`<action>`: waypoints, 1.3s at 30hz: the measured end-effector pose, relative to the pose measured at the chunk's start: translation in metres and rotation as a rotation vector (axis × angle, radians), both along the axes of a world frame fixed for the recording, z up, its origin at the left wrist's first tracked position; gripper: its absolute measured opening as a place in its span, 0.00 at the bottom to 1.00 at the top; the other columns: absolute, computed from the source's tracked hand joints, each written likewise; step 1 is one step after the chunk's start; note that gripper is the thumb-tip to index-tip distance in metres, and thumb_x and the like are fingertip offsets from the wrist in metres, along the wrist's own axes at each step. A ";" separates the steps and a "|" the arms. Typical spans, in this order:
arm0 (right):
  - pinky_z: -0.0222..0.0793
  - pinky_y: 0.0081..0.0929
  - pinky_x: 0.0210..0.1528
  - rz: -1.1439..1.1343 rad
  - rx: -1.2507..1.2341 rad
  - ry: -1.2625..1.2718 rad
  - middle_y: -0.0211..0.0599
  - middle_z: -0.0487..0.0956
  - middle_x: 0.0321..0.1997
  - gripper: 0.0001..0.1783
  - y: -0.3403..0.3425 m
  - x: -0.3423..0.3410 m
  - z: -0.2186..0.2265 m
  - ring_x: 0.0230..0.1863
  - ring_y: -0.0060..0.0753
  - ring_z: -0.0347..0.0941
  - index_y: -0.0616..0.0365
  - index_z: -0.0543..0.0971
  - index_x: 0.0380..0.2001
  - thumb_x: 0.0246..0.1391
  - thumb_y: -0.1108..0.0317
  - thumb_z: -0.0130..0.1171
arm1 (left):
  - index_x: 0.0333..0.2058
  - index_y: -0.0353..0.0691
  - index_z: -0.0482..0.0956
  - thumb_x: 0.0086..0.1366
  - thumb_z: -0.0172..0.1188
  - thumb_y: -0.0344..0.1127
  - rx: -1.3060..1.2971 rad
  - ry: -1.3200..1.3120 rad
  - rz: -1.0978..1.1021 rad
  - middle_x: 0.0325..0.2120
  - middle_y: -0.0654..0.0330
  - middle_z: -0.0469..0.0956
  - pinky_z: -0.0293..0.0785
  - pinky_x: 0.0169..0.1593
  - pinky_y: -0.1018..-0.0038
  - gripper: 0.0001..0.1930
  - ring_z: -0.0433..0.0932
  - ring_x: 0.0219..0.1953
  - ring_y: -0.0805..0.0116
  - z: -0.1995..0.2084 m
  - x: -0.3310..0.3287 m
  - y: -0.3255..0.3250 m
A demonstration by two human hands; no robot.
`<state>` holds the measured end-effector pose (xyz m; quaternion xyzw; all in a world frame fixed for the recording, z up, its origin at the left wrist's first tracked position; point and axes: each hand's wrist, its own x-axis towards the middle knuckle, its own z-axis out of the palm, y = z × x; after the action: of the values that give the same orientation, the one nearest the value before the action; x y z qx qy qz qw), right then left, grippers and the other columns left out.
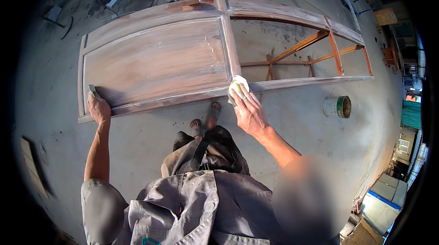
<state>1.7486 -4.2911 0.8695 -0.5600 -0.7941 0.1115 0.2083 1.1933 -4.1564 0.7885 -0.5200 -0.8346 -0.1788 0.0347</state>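
A large wooden furniture frame with a whitish, dusty surface spans the view in front of me. Its left part holds a broad panel; the right part is open, with reddish-brown bars visible inside. At the near left corner, my left hand rests against the edge, fingers closed around a small grey-green folded sheet. My right hand presses a pale, folded pad onto the near rail where the central upright meets it. Its fingers lie over the pad and partly hide it.
A round can with a green band lies on the concrete floor to the right. A small wood piece lies on the frame's far rail. Slatted board is at far left; boxes stand at lower right. My feet are close to the frame.
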 end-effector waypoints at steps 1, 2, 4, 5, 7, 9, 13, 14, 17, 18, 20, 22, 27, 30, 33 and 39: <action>0.62 0.49 0.72 -0.027 -0.025 -0.062 0.60 0.72 0.67 0.31 -0.002 0.021 0.010 0.71 0.58 0.65 0.68 0.72 0.64 0.56 0.76 0.60 | 0.62 0.36 0.73 0.78 0.44 0.42 -0.001 0.003 0.002 0.58 0.46 0.76 0.68 0.64 0.56 0.22 0.71 0.62 0.45 -0.007 -0.004 -0.002; 0.62 0.49 0.72 -0.085 0.007 -0.139 0.61 0.71 0.68 0.30 -0.007 0.059 0.005 0.72 0.59 0.64 0.68 0.71 0.64 0.57 0.77 0.59 | 0.61 0.35 0.73 0.78 0.44 0.42 0.019 0.000 -0.001 0.59 0.47 0.76 0.67 0.65 0.57 0.22 0.71 0.62 0.46 -0.007 0.000 -0.001; 0.58 0.52 0.74 -0.243 -0.053 -0.220 0.60 0.68 0.71 0.29 -0.023 0.109 -0.006 0.74 0.59 0.60 0.70 0.69 0.66 0.61 0.76 0.55 | 0.60 0.34 0.74 0.77 0.46 0.41 0.025 -0.026 -0.003 0.60 0.47 0.76 0.67 0.66 0.59 0.21 0.71 0.64 0.48 0.007 0.017 0.001; 0.56 0.52 0.75 -0.282 -0.033 -0.209 0.60 0.68 0.71 0.30 -0.020 0.088 -0.005 0.74 0.61 0.61 0.71 0.68 0.66 0.61 0.74 0.55 | 0.60 0.34 0.75 0.77 0.46 0.41 0.039 -0.025 -0.020 0.60 0.47 0.76 0.67 0.66 0.59 0.21 0.71 0.64 0.48 0.008 0.017 0.002; 0.59 0.51 0.74 -0.091 0.016 -0.124 0.61 0.68 0.70 0.32 -0.005 0.004 -0.006 0.73 0.59 0.62 0.69 0.67 0.68 0.60 0.75 0.56 | 0.60 0.35 0.75 0.77 0.46 0.40 0.046 -0.018 -0.001 0.60 0.48 0.76 0.67 0.66 0.59 0.21 0.71 0.64 0.49 0.012 0.020 -0.001; 0.60 0.50 0.73 0.014 0.009 0.006 0.58 0.70 0.70 0.33 0.011 -0.095 -0.012 0.73 0.57 0.64 0.67 0.69 0.67 0.58 0.73 0.58 | 0.60 0.35 0.74 0.77 0.47 0.40 0.012 -0.030 0.005 0.60 0.49 0.76 0.67 0.66 0.60 0.21 0.71 0.64 0.50 0.024 0.029 0.000; 0.61 0.50 0.73 0.159 0.034 -0.003 0.56 0.70 0.70 0.31 0.024 -0.103 -0.017 0.73 0.52 0.65 0.64 0.70 0.66 0.60 0.70 0.57 | 0.60 0.36 0.75 0.76 0.47 0.40 0.014 0.017 -0.012 0.60 0.50 0.76 0.66 0.67 0.60 0.20 0.70 0.65 0.52 0.012 0.022 0.001; 0.61 0.51 0.73 0.127 0.007 -0.044 0.56 0.70 0.70 0.31 0.020 -0.069 -0.007 0.73 0.53 0.63 0.64 0.70 0.66 0.58 0.73 0.57 | 0.60 0.37 0.75 0.76 0.47 0.39 0.000 -0.030 0.016 0.60 0.52 0.76 0.66 0.68 0.61 0.20 0.70 0.65 0.53 0.020 0.025 -0.003; 0.59 0.52 0.73 -0.013 0.030 -0.207 0.59 0.69 0.70 0.34 -0.007 0.020 -0.012 0.75 0.55 0.61 0.68 0.69 0.67 0.56 0.75 0.58 | 0.60 0.38 0.75 0.75 0.48 0.38 0.066 -0.036 0.000 0.60 0.52 0.76 0.65 0.68 0.61 0.20 0.70 0.65 0.53 0.016 0.023 -0.006; 0.59 0.53 0.74 -0.038 0.025 -0.165 0.59 0.69 0.70 0.34 -0.008 -0.002 -0.009 0.75 0.56 0.61 0.68 0.69 0.67 0.56 0.75 0.58 | 0.60 0.38 0.75 0.75 0.49 0.38 0.055 -0.035 0.003 0.60 0.52 0.76 0.65 0.68 0.61 0.20 0.70 0.65 0.53 0.015 0.023 -0.006; 0.58 0.52 0.74 0.000 0.042 -0.057 0.61 0.69 0.70 0.34 -0.005 -0.083 -0.022 0.74 0.58 0.61 0.68 0.69 0.67 0.57 0.72 0.58 | 0.61 0.38 0.75 0.75 0.49 0.38 0.037 -0.031 0.000 0.61 0.51 0.76 0.65 0.68 0.61 0.20 0.70 0.65 0.53 0.016 0.025 -0.004; 0.58 0.51 0.75 0.120 0.027 0.066 0.61 0.69 0.70 0.32 0.009 -0.177 -0.024 0.74 0.56 0.62 0.70 0.69 0.66 0.61 0.68 0.55 | 0.61 0.38 0.74 0.75 0.49 0.38 0.028 -0.038 -0.015 0.60 0.50 0.76 0.65 0.68 0.61 0.20 0.70 0.65 0.52 0.018 0.027 0.004; 0.57 0.48 0.76 0.167 0.091 0.080 0.59 0.71 0.68 0.32 0.017 -0.167 -0.026 0.73 0.54 0.64 0.70 0.69 0.65 0.59 0.67 0.56 | 0.61 0.36 0.73 0.76 0.46 0.40 -0.029 -0.034 -0.051 0.59 0.48 0.76 0.68 0.65 0.58 0.21 0.70 0.64 0.48 0.008 0.015 0.006; 0.58 0.51 0.75 -0.145 0.100 -0.073 0.59 0.70 0.69 0.30 -0.001 -0.018 -0.023 0.74 0.57 0.62 0.68 0.70 0.65 0.58 0.75 0.57 | 0.61 0.36 0.73 0.77 0.45 0.41 -0.032 -0.047 0.031 0.57 0.45 0.77 0.68 0.64 0.56 0.22 0.71 0.62 0.46 0.011 0.001 -0.009; 0.58 0.53 0.74 -0.467 0.067 -0.138 0.68 0.70 0.67 0.25 -0.016 0.071 -0.012 0.72 0.63 0.63 0.73 0.70 0.63 0.65 0.71 0.52 | 0.61 0.35 0.73 0.77 0.44 0.42 -0.030 -0.068 -0.045 0.57 0.45 0.76 0.68 0.64 0.56 0.22 0.71 0.62 0.45 0.011 0.019 0.005; 0.61 0.54 0.72 -0.201 0.074 -0.032 0.66 0.71 0.65 0.27 -0.004 -0.054 -0.024 0.72 0.60 0.63 0.71 0.70 0.61 0.62 0.68 0.56 | 0.61 0.35 0.73 0.76 0.43 0.40 0.001 -0.017 -0.104 0.56 0.44 0.77 0.69 0.62 0.55 0.22 0.73 0.59 0.43 -0.019 -0.027 0.008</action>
<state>1.6942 -4.2948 0.8459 -0.6303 -0.7408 0.0519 0.2261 1.1659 -4.1480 0.7697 -0.5609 -0.8067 -0.1852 0.0187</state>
